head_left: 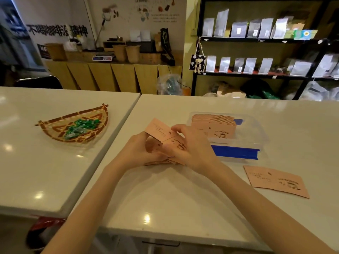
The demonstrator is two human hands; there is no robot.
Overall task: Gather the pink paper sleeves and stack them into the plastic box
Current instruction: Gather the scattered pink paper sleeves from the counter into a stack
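Both hands hold a small bunch of pink paper sleeves (159, 129) just above the white table, left of the box. My left hand (136, 150) grips the bunch from the left and below. My right hand (190, 143) pinches its top edge and covers its right side. The clear plastic box (256, 132) with blue clips stands to the right; a stack of pink sleeves (213, 125) stands upright inside it. Another pink sleeve (277, 180) lies flat on the table in front of the box, to the right of my right forearm.
A woven bamboo tray (55, 128) with green wrapped candies sits on the adjoining white table (36, 171) to the left. A gap runs between the two tables. Shelves of bags stand beyond the far edge.
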